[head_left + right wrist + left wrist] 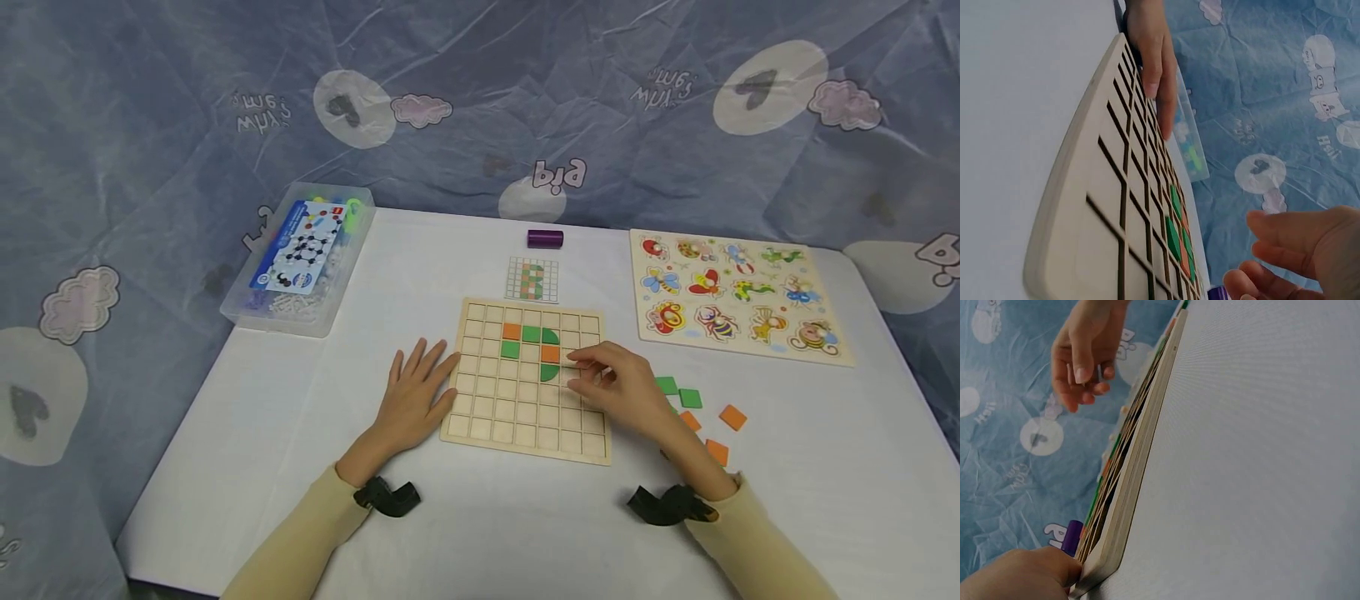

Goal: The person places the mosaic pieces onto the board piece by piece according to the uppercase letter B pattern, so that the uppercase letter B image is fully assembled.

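Note:
A wooden grid board (483, 408) lies on the table between the hands. In its upper part sit two orange squares (550, 354), two green squares (510, 350) and two green round-edged pieces (549, 372). My left hand (411, 404) rests flat with spread fingers, its fingertips right at the board's left edge. Over the board's right side hovers my right hand (621, 387), thumb and forefinger apart and loosely bent, beside the lower green round-edged piece. Nothing shows between those fingers, and the right wrist view also has the right hand (1310, 250) with a gap at its fingertips.
Loose green tiles (690, 398) and orange tiles (732, 417) lie right of the board, some behind the right forearm. Beyond the board are a pattern card (532, 280) and a purple cylinder (545, 239). An insect puzzle board (738, 292) stands back right, a clear plastic box (300, 258) back left.

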Motion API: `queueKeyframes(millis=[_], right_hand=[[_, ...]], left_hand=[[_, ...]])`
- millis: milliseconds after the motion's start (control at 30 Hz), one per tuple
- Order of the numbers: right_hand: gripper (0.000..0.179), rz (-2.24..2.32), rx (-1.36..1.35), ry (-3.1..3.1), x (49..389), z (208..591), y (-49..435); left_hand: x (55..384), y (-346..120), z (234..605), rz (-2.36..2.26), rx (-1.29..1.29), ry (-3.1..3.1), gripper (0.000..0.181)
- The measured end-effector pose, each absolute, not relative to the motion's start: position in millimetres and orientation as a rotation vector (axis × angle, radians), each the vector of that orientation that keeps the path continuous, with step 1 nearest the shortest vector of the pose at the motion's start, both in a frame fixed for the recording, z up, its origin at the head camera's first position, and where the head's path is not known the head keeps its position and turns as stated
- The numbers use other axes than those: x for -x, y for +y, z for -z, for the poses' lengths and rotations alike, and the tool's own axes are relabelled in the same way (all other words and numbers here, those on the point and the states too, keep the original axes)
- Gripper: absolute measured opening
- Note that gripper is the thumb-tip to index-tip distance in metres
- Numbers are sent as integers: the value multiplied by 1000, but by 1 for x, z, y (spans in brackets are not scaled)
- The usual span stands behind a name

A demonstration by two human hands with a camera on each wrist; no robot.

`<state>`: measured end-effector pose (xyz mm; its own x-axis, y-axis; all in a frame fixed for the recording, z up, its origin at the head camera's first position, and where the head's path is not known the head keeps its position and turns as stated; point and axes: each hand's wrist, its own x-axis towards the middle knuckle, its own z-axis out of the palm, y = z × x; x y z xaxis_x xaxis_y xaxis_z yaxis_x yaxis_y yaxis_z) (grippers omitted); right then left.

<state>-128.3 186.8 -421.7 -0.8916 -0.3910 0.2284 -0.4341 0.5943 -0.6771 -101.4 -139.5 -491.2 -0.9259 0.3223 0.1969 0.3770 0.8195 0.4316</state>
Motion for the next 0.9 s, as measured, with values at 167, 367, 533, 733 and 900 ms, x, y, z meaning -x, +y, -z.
queueKeyframes(millis=[167, 367, 533, 733, 900], right_hand=[[38, -1139, -749, -2681, 122, 422, 214], [42, -1051, -625, -2733, 115, 422, 247], [45, -1030, -466, -2752, 108, 420, 271], [52, -1035, -293, -2740, 104, 422, 295], [54, -1068, -198, -2747, 106, 427, 306]], left_hand=[[101, -139, 490, 712, 555, -2883, 51], [102, -138, 489, 711, 551, -2888, 51], [102, -138, 490, 720, 553, -2890, 51], [102, -138, 490, 725, 556, -2889, 51], [101, -138, 489, 719, 548, -2896, 51]])
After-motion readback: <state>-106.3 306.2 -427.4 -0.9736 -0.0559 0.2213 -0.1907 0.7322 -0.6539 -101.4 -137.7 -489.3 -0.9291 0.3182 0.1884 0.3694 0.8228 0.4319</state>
